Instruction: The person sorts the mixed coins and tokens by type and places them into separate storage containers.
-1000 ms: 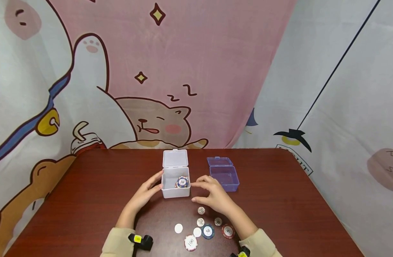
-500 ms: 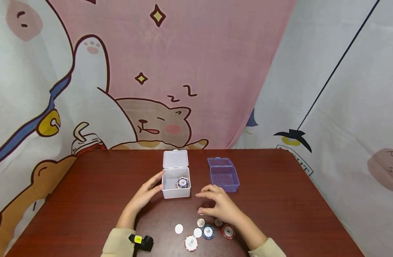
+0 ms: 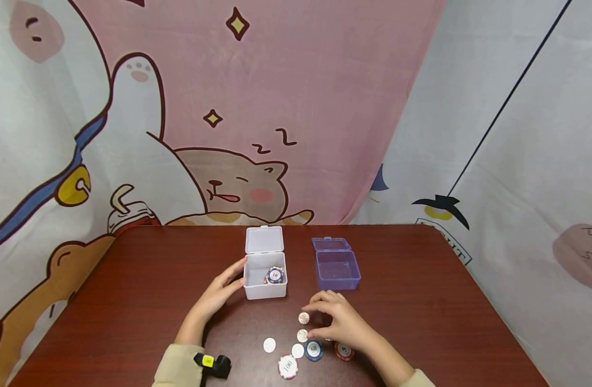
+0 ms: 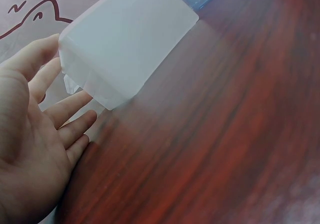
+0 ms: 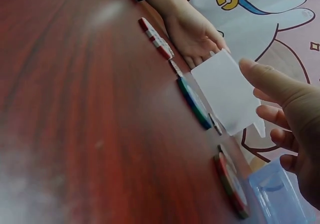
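My left hand [image 3: 215,302] touches the left side of a white plastic box [image 3: 266,292], its lid raised. In the left wrist view the fingers lie straight against the box. Inside it are poker chips, a blue-and-white one marked 10 [image 3: 275,275] on top. My right hand [image 3: 341,323] hovers over small shiny coin-like discs, fingers spread around nothing. One disc [image 3: 303,318] lies by the fingertips, another [image 3: 302,335] by the thumb. Close by are a blue chip [image 3: 313,350], a red chip [image 3: 344,352] partly behind the wrist, and a white 100 chip [image 3: 288,367].
A translucent blue-purple box [image 3: 338,284] with its lid raised stands right of the white box. Two pale discs, a left one [image 3: 269,345] and a right one [image 3: 298,351], lie on the dark red wooden table [image 3: 421,301]. A printed curtain [image 3: 344,107] hangs behind.
My right hand has drawn back from beside the white box, toward me and slightly right, to over the small discs. My left hand stays at the box.
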`<move>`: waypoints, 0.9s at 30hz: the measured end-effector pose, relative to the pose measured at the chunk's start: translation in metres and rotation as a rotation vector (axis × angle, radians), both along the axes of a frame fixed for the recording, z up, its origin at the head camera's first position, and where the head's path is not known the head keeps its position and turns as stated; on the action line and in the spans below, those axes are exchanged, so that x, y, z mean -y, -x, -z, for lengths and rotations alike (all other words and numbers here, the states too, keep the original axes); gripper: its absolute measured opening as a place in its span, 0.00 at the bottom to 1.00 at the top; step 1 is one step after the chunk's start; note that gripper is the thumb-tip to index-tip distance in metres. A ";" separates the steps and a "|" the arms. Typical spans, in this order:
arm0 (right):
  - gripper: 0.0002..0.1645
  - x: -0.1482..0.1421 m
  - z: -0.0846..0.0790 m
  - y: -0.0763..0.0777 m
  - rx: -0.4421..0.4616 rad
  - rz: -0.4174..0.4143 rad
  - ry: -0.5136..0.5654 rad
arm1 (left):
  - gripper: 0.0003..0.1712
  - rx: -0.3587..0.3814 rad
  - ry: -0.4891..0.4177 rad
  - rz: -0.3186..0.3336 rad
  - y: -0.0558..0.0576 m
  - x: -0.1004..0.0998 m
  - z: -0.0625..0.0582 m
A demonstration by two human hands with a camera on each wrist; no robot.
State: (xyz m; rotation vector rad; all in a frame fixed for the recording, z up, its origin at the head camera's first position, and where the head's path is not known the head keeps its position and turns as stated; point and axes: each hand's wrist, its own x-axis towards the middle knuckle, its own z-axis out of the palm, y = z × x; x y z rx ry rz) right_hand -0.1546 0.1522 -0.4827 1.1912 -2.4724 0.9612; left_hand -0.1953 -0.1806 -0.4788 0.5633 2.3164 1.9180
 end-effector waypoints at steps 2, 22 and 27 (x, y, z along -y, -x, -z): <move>0.29 -0.002 0.002 -0.002 -0.006 -0.001 -0.011 | 0.31 -0.001 0.005 -0.002 0.000 0.000 0.000; 0.26 -0.014 0.012 -0.017 0.002 -0.062 -0.071 | 0.31 -0.001 -0.005 0.002 0.000 -0.001 -0.001; 0.27 -0.015 0.015 -0.019 0.005 -0.067 -0.071 | 0.31 -0.010 -0.002 -0.002 0.000 0.000 0.000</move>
